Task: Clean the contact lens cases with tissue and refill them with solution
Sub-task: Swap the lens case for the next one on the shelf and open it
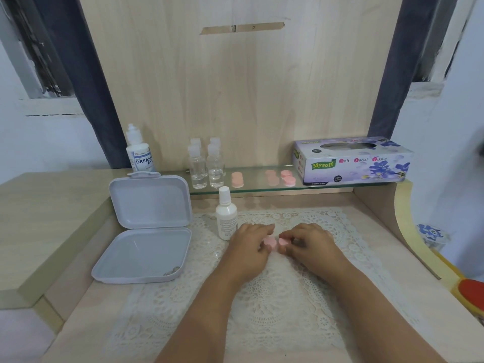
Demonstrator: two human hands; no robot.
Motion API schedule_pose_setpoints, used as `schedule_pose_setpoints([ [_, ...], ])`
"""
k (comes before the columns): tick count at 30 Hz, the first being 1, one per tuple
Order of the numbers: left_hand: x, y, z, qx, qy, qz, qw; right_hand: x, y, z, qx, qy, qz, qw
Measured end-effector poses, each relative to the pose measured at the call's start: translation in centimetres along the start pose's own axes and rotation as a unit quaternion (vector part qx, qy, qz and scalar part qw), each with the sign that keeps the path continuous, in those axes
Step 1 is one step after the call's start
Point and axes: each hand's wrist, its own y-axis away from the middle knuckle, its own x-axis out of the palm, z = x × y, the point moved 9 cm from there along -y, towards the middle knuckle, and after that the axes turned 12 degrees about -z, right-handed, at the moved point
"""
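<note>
- Head view: on the lace mat [262, 305], the left hand [248, 254] and right hand [311, 247] meet, each with fingers curled round one pink cap of the contact lens case [276, 242].
- Just left of the case stands a white solution bottle [225, 214]; further left lies an open grey box [146, 226].
- Behind the case, a glass shelf [262, 188] carries more pink cases [280, 177], clear bottles [207, 166] and the tissue box [352, 161].

Both hands, left hand [248, 248] and right hand [307, 244], pinched a pink contact lens case [276, 242] on the lace mat [262, 310].
</note>
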Motion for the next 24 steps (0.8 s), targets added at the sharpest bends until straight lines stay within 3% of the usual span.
schedule_pose_setpoints([
  [3, 0.1, 0.0, 0.0, 0.004, -0.003, -0.004, 1.000, 0.0, 0.0, 0.0, 0.000, -0.003, -0.001, 1.000],
  [9, -0.9, -0.2, -1.0, 0.036, -0.115, -0.058, 0.991, -0.1, 0.1, -0.1, 0.001, -0.018, -0.005, 1.000],
  [16, -0.6, -0.1, -0.6, 0.020, -0.016, -0.035, 0.999, 0.0, 0.0, -0.2, 0.007, -0.020, -0.004, 1.000],
  [24, -0.4, -0.2, -0.5, 0.010, -0.041, -0.034, 0.999, 0.1, -0.1, -0.2, 0.008, -0.010, 0.001, 1.000],
])
